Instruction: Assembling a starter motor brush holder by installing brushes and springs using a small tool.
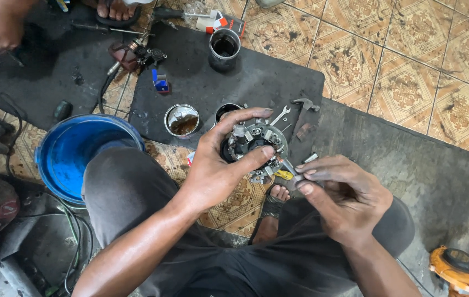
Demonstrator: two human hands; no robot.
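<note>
Two black rubber mats (229,82) are covering the tiled floor, seemingly to catch grease. Left of the nearer mat, a blue bucket (78,151) is sitting by the person's knee. On that mat, a small tin of brown fluid (182,120) and a claw hammer (303,107) are lying within reach. Above the mat's near edge, the left hand (218,165) is gripping a round brush-holder plate (256,146) steady, while the right hand (339,192) is pinching a yellow-handled tool (286,173) against its rim.
</note>
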